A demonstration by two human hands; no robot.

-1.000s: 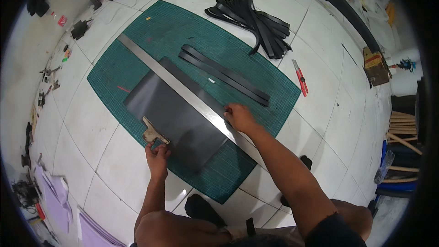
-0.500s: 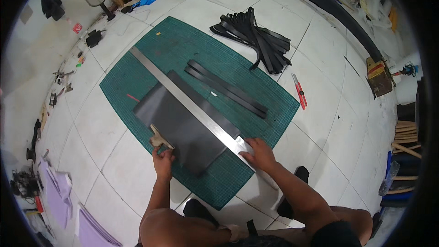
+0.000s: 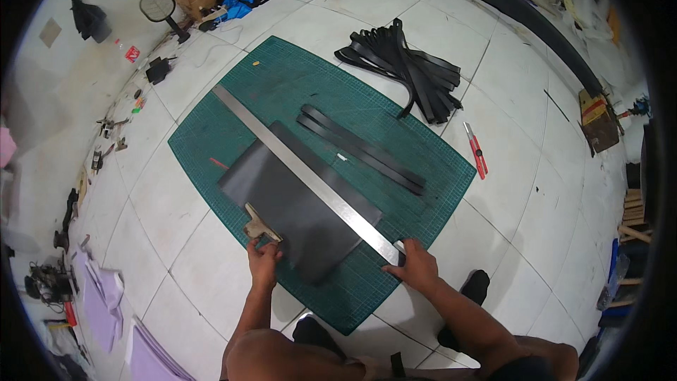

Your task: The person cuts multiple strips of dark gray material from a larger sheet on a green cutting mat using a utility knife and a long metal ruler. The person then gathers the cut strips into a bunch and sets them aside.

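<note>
A dark grey sheet of leather-like material lies slantwise on the green cutting mat. Across it runs a long steel ruler. My right hand grips the ruler's near end, thumb on its face; a small white thing shows by the fingers, its kind unclear. With pinched fingers my left hand holds a tan bulldog clip at the sheet's left edge. Two black strips lie side by side on the mat, right of the sheet.
A bundle of black strips lies past the mat's far right edge. On the tiles to the right rests a red utility knife. Lilac cloth is at the left. My feet stand by the mat's near edge.
The whole view has shifted slightly. My right hand has slid along the ruler toward its near end. My left hand keeps its hold on the clip, and the ruler stays put on the sheet.
</note>
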